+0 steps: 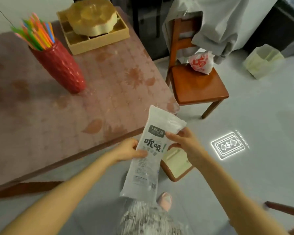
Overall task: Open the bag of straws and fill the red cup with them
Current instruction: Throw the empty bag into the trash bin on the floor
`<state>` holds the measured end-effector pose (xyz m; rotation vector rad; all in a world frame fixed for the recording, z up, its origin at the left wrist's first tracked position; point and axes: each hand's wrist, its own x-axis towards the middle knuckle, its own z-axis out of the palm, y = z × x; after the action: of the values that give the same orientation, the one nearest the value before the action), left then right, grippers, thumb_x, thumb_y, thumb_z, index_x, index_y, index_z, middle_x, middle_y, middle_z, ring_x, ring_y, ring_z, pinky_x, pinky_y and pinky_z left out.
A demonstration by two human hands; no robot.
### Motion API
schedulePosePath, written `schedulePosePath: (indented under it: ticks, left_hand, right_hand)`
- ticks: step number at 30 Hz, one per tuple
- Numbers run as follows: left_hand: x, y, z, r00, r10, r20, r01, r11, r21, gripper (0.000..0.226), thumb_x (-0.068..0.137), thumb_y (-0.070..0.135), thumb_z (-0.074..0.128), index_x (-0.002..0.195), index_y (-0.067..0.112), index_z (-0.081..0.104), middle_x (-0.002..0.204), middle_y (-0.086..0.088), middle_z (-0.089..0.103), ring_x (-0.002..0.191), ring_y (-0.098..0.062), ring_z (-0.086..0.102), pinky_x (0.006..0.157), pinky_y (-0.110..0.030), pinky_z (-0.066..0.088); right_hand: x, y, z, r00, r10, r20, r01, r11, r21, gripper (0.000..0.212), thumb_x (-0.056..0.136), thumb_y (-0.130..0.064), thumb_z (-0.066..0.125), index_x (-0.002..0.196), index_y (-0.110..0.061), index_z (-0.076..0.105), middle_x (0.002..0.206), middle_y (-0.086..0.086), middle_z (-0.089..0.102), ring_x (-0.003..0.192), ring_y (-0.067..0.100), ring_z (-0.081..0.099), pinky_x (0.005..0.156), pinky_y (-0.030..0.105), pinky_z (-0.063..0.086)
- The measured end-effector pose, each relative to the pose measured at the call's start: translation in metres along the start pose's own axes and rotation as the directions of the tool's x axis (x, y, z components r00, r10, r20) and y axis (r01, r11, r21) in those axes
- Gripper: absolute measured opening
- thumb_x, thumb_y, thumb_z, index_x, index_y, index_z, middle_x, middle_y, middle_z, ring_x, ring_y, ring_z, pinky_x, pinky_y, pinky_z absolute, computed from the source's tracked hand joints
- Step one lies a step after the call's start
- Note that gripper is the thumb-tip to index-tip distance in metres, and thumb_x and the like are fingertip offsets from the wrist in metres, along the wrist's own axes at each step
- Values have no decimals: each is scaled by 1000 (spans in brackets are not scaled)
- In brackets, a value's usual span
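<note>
Both your forearms reach forward off the table's (41, 116) near edge. Your left hand (127, 150) grips the bag's (148, 155) left edge, thumb across its front; your right hand (183, 141) pinches its right edge, toward one o'clock. The bag looks flat. At ten o'clock, the red cup (61, 68) holds coloured straws (36, 34).

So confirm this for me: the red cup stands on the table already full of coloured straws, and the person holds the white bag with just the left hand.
One thing is wrong: both hands hold the white bag. The head view shows the left hand gripping its left edge and the right hand pinching its upper right. The rest holds: the red cup stands on the table with coloured straws in it.
</note>
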<state>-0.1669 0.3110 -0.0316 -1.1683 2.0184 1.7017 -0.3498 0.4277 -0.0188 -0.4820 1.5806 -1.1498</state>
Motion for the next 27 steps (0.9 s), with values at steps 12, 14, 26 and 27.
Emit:
schedulePosePath:
  ticks: [12,14,26,27]
  left_hand:
    - [175,-86,142,995,-98,4,94,967,235,29,86,17,59,115,11,60,121,-10,63,109,-24,57,88,-27,43]
    - [207,-111,164,995,-92,-40,100,951,292,26,88,20,56,111,10,60,117,-12,64,105,-27,58,85,-30,45]
    - [397,-211,315,957,-280,-80,272,761,589,110,61,76,56,142,14,15,147,-12,32,134,-30,29,108,-47,22]
    - [402,-216,320,953,-295,-73,280,764,581,112,56,79,56,140,15,18,144,-12,37,132,-30,33,106,-49,21]
  right_hand:
    - [63,119,-150,920,-65,-388,0,986,-165,28,73,-1,75,98,-13,69,83,-1,73,70,13,69,61,26,58]
    - [87,142,-169,910,-98,-404,34,986,-162,26,74,-4,75,94,-19,69,85,-4,74,75,17,71,64,29,57]
    - [213,255,-253,915,-247,-318,267,964,19,27,73,-6,76,98,-13,68,93,0,76,90,22,72,71,27,58]
    - [220,259,-257,920,-250,-302,273,961,35,28,73,-5,75,100,-11,68,93,0,76,91,24,72,71,27,58]
